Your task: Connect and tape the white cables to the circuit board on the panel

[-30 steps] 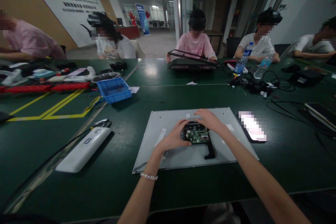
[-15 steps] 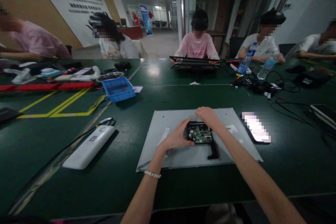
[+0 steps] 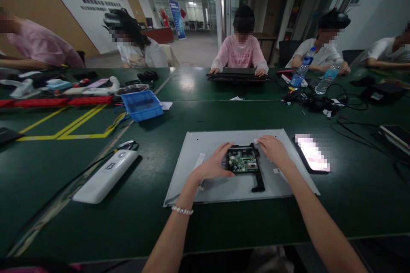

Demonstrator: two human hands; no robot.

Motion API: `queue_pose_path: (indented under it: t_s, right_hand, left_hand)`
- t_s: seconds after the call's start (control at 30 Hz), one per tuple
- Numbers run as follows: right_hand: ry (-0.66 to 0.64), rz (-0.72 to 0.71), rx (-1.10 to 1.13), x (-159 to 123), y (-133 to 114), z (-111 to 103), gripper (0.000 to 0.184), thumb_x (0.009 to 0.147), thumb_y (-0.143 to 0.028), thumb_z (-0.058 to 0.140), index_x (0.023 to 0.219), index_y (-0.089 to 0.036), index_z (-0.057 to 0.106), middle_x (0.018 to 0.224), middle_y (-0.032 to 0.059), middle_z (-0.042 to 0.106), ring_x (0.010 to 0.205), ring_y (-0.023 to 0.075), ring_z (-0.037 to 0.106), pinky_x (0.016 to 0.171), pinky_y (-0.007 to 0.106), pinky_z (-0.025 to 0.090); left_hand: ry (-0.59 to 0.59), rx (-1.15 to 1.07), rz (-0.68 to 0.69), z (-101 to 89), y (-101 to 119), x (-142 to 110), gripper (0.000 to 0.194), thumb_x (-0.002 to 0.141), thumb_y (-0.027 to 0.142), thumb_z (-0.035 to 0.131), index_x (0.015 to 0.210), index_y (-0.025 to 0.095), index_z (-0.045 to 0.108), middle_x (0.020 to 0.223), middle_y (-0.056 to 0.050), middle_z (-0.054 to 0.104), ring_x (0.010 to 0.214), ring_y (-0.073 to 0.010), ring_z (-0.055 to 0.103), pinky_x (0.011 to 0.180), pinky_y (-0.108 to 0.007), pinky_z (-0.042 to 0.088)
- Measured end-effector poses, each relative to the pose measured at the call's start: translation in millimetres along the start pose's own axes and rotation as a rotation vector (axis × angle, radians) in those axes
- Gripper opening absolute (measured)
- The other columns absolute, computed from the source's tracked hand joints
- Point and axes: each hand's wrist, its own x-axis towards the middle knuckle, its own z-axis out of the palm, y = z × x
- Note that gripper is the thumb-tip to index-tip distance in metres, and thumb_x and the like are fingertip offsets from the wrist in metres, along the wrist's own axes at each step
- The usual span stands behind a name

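Observation:
A green circuit board (image 3: 242, 161) sits in a black plastic bracket (image 3: 259, 182) on a flat, light grey metal panel (image 3: 221, 190). My left hand (image 3: 214, 165) grips the bracket's left side, thumb at its lower edge and fingers at its upper left corner. Just right of the bracket's top right corner is my right hand (image 3: 274, 150), closed, with a small whitish bit at its fingertips that is too small to name. White labels (image 3: 276, 171) are stuck on the panel, and a pale strip (image 3: 201, 160) lies left of the bracket.
Left of the panel lies a white power bank (image 3: 107, 175) with a black cable; right of it, a lit phone (image 3: 310, 153). Farther back are a blue bin (image 3: 142, 106), two water bottles (image 3: 303, 68) and tangled black cables (image 3: 315, 100). Several people sit across the green table.
My right hand has moved right, from the bracket's top edge to beyond its top right corner. My left hand keeps its grip. The person opposite has lowered a dark flat panel.

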Motion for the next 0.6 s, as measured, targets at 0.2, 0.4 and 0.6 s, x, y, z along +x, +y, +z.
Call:
queue_pose_path:
  t_s: [0.2,0.4,0.6]
  right_hand:
    - [0.043,0.053,0.085,-7.3,2.1,-2.1,0.028,0.087,-0.016,0.042,0.103,-0.019,0.064,0.106,0.0078,0.065,0.101,0.0199,0.055,0.088,0.031,0.040]
    - [0.037,0.049,0.122,-9.7,4.1,-1.7,0.028,0.087,-0.016,0.041,0.103,-0.019,0.064,0.106,0.0070,0.065,0.101,0.0193,0.056,0.087,0.031,0.041]
    - [0.042,0.055,0.129,-8.8,5.4,2.5,0.027,0.086,-0.018,0.043,0.104,-0.019,0.064,0.107,0.0071,0.064,0.103,0.0198,0.055,0.088,0.032,0.041]
  left_hand:
    - [0.037,-0.012,0.010,2.4,-1.4,2.3,0.085,0.068,0.032,0.068,0.141,0.025,0.025,0.148,-0.008,0.019,0.135,-0.0307,0.022,0.112,-0.048,0.018]
    - [0.048,0.009,0.024,3.5,-3.9,3.4,0.086,0.069,0.034,0.068,0.141,0.022,0.022,0.147,-0.010,0.022,0.135,-0.0287,0.023,0.113,-0.045,0.018]
    - [0.084,0.000,0.007,5.1,-6.1,5.0,0.095,0.064,0.032,0.071,0.142,0.021,0.018,0.146,-0.011,0.024,0.134,-0.0312,0.024,0.113,-0.048,0.017]
